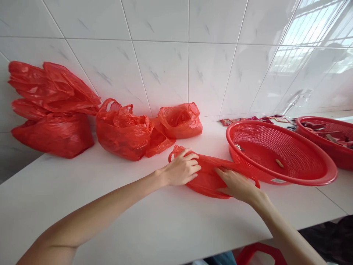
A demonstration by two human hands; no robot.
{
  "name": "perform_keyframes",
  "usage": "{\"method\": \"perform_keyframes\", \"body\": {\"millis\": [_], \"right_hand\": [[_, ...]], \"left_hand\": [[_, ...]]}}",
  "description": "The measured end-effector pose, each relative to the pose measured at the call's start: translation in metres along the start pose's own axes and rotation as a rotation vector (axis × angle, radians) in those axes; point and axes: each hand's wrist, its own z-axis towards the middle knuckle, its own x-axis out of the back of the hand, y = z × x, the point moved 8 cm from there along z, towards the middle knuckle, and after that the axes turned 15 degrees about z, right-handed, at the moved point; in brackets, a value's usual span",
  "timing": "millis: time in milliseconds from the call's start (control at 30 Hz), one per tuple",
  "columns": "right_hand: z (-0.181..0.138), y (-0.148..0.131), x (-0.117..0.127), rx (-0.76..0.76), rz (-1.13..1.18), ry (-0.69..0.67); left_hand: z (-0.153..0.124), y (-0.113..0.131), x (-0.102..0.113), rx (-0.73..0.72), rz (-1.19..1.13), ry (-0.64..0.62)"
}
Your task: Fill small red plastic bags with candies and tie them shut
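Observation:
A red plastic bag (pixel 208 173) lies flattened on the white counter, its loop handles at the left and right ends. My left hand (pixel 183 168) rests on the bag's left part, fingers apart and slightly bent. On its right part is my right hand (pixel 238 185), with thumb and fingers stretched apart; the fingertips press into or under the thin plastic, and I cannot tell which. To the right of the bag stands a large red plastic basket (pixel 275 147) with a small tan piece (pixel 279 163) inside.
Along the tiled wall stand a small open red bag (pixel 180 121), a filled red bag (pixel 122 132) and stacked red bags (pixel 55 129). Small packets (pixel 248 119) lie behind the basket. Another red basket (pixel 328 147) holds mixed items. A red stool (pixel 260 250) is below the counter's front edge.

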Motion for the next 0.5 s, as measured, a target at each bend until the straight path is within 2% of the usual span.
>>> {"method": "perform_keyframes", "body": {"millis": [200, 400, 500], "right_hand": [[0.000, 0.015, -0.005, -0.113, 0.066, -0.006], [-0.001, 0.014, -0.003, -0.128, 0.056, -0.056], [-0.005, 0.002, 0.001, -0.066, 0.029, -0.021]], "left_hand": [[-0.013, -0.027, -0.033, 0.127, -0.053, -0.256], [-0.017, -0.032, -0.033, 0.171, -0.094, -0.287], [-0.015, -0.029, -0.031, 0.171, -0.087, -0.306]]}}
